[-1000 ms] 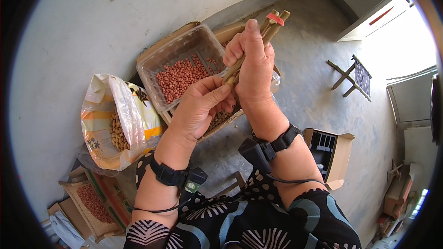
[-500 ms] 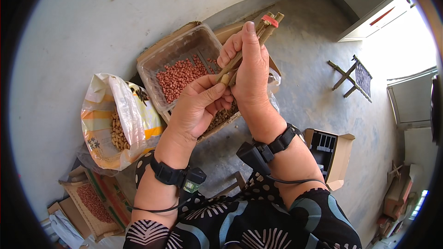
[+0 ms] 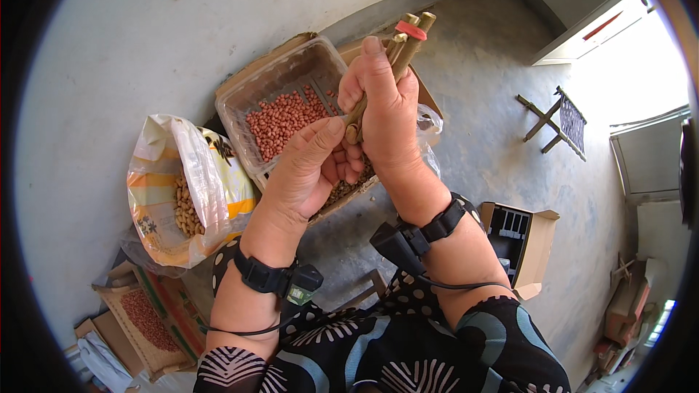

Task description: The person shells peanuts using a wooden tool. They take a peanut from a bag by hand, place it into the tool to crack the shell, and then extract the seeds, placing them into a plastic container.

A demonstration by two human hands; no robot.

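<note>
My right hand (image 3: 386,109) is wrapped round a pair of wooden sticks (image 3: 412,44), bound near their top with a red band (image 3: 411,30). Close to the sticks' lower ends, my left hand (image 3: 309,164) has its thumb and fingers drawn together. What it pinches is hidden by the thumb and the sticks. Beneath the hands, a clear plastic tub (image 3: 237,102) holds red shelled peanuts (image 3: 284,124). Part of a heap of broken peanut shells (image 3: 342,189) shows below my left hand.
On the left stands a plastic bag (image 3: 156,211) with unshelled peanuts (image 3: 187,207). A sack of red kernels (image 3: 149,320) lies lower left. To the right are an open cardboard box (image 3: 537,255) and a folding stool (image 3: 557,122). A wall (image 3: 109,65) rises at the left.
The sticks and my right hand have shifted slightly left and stand steeper. A pale peanut that showed between the sticks at my left thumb can no longer be made out.
</note>
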